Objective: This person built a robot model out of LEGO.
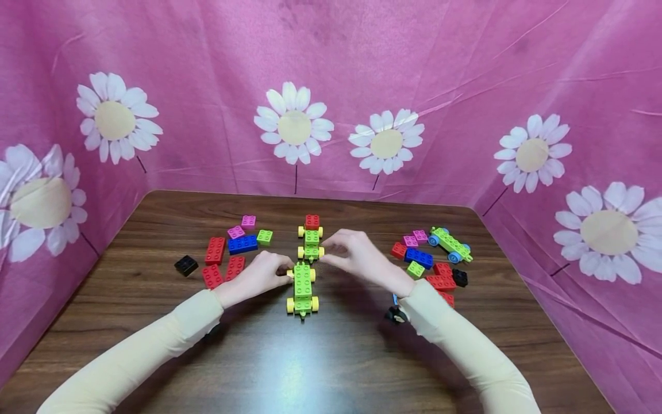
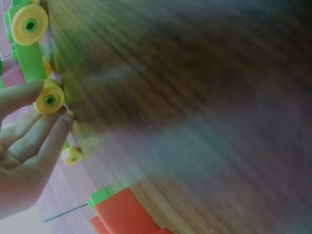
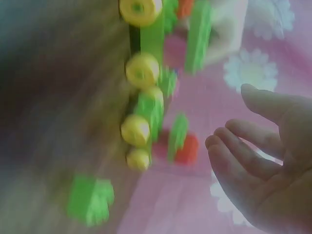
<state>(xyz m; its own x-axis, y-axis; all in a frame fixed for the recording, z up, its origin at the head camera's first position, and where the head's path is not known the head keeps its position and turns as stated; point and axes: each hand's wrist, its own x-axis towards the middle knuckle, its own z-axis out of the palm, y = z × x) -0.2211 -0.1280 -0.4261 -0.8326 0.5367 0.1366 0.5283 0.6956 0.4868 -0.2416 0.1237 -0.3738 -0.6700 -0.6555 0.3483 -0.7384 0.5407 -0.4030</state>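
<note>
Two lime green toy cars with yellow wheels stand in line mid-table: a near car [image 1: 303, 283] and a far car [image 1: 311, 237] with a red brick [image 1: 312, 221] at its far end. My left hand [image 1: 258, 273] is at the near car's left side. In the left wrist view its thumb and fingers pinch a yellow wheel [image 2: 49, 100]. Beside the far car's right side is my right hand [image 1: 357, 256], fingers loosely bent. The right wrist view shows that hand [image 3: 263, 151] holding nothing, apart from the blurred cars.
Loose red, pink, green and blue bricks [image 1: 243, 244] lie to the left, with a black brick [image 1: 186, 265] further out. On the right are more bricks [image 1: 419, 257] and a green car with blue wheels [image 1: 451, 244]. A pink flowered cloth [image 1: 341, 184] borders the table.
</note>
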